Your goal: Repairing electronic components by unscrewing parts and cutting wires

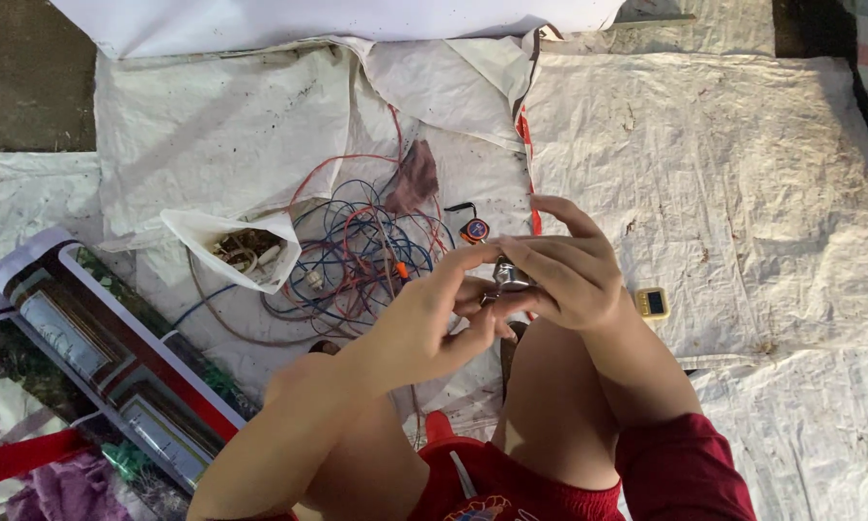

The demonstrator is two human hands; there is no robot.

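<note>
Red shorts and bare knees fill the bottom of the view, closest to the lens, with the person's two forearms rising from them toward the middle. Both hands meet just above the knees around a small metal part, silvery and roundish, too small to tell more about. Right hand wraps over it from the far side, fingers curled and closed on it, the forefinger stretched out flat above. Left hand comes in from below, its thumb and forefinger tips pinched together against the same part. Just beyond the hands, on the dirty white sheet spread over the ground, lies a tangle of red and blue wires, with a dark scrap of cloth at its upper edge and a small orange and black piece beside it. Left of the tangle sits an open white bag holding brownish bits. A small yellow gadget with a dark screen rests on the sheet just right of the right wrist. Rolled printed posters lie at the left edge.
</note>
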